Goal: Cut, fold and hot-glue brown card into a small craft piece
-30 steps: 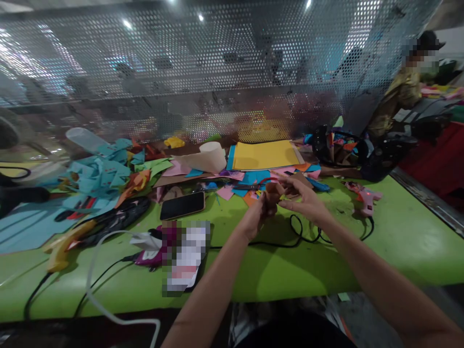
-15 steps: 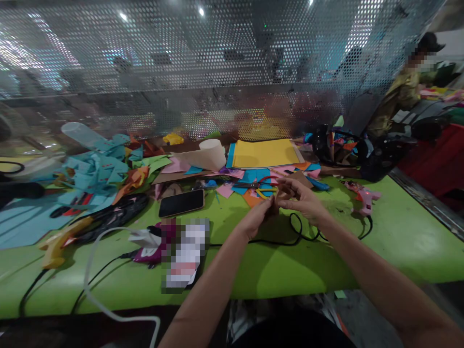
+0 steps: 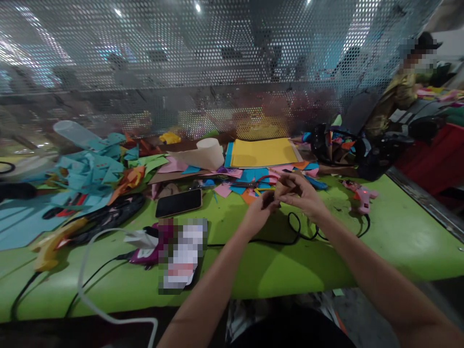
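Observation:
My left hand [image 3: 260, 212] and my right hand [image 3: 304, 197] meet above the green table, fingers closed together. Between their fingertips is a small tan piece [image 3: 282, 189], mostly covered; its kind is hard to make out. Just behind the hands lie scissors with red handles [image 3: 267, 178], partly hidden, and a yellow-handled tool [image 3: 261, 191]. Coloured paper scraps [image 3: 222, 190] are spread around these tools. A black cable [image 3: 268, 243] runs across the table beneath my wrists.
A pink glue gun [image 3: 363, 197] lies at right, a yellow glue gun [image 3: 54, 246] at left. Two phones, one dark [image 3: 179, 203], lie left of my arm near a purple power strip [image 3: 145, 256]. Yellow sheets [image 3: 264, 152] lie before a perforated metal screen [image 3: 217, 67]. A person [image 3: 395, 96] is at right.
My fingers have shifted slightly around the tan piece, which shows more now. The left hand's fingers have curled in closer to the right hand. The view has turned a little.

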Demonstrator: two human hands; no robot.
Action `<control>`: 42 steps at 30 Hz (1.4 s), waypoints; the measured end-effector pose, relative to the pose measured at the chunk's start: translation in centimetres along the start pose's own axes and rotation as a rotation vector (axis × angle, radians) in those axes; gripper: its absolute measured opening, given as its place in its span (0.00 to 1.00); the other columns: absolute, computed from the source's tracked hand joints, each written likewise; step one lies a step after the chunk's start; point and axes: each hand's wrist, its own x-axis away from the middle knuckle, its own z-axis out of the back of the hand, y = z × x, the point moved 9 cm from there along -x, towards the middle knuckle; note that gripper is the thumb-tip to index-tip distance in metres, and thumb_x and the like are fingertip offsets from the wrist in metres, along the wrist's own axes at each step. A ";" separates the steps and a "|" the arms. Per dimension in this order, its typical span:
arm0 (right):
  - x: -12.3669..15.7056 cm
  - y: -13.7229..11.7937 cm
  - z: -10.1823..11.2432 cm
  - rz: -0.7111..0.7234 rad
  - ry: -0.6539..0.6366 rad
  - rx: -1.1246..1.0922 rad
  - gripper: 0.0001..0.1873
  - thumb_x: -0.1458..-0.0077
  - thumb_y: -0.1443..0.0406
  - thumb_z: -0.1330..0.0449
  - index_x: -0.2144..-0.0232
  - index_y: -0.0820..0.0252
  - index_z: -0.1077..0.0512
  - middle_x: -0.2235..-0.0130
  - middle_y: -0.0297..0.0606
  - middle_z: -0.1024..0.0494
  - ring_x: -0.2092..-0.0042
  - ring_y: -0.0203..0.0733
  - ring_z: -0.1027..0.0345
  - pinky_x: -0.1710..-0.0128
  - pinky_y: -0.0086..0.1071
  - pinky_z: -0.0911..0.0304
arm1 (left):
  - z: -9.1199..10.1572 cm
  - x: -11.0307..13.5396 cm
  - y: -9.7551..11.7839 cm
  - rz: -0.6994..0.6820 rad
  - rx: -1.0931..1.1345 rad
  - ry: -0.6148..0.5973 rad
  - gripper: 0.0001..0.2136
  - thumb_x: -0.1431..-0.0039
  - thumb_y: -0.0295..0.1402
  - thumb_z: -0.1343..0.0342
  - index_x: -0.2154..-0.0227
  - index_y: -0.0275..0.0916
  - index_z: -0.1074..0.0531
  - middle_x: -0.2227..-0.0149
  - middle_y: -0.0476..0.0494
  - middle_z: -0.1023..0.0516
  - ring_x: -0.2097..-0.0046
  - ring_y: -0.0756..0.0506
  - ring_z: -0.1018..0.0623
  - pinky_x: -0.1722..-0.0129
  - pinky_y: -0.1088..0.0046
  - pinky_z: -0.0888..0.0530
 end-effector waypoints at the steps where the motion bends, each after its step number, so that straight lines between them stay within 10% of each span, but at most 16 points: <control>1: 0.0 0.0 0.0 0.008 0.009 -0.004 0.29 0.54 0.57 0.29 0.49 0.48 0.30 0.47 0.38 0.24 0.43 0.48 0.32 0.49 0.39 0.33 | -0.1 0.0 0.0 0.009 0.019 -0.007 0.14 0.43 0.38 0.42 0.57 0.36 0.30 0.58 0.40 0.22 0.60 0.47 0.24 0.60 0.72 0.29; 12: 0.3 -3.6 2.4 0.232 0.201 0.467 0.11 0.51 0.61 0.32 0.63 0.53 0.25 0.51 0.42 0.27 0.44 0.52 0.35 0.43 0.49 0.41 | 2.0 -0.3 -0.5 0.008 -0.131 0.163 0.12 0.43 0.32 0.45 0.57 0.35 0.28 0.66 0.44 0.24 0.66 0.49 0.28 0.66 0.74 0.31; 42: 0.1 -3.3 2.1 0.258 0.158 0.536 0.04 0.51 0.64 0.32 0.75 0.55 0.23 0.55 0.42 0.24 0.49 0.52 0.32 0.49 0.49 0.36 | 1.2 -0.3 -0.6 -0.020 -0.175 0.054 0.14 0.39 0.34 0.49 0.53 0.36 0.25 0.62 0.40 0.18 0.59 0.45 0.20 0.66 0.75 0.29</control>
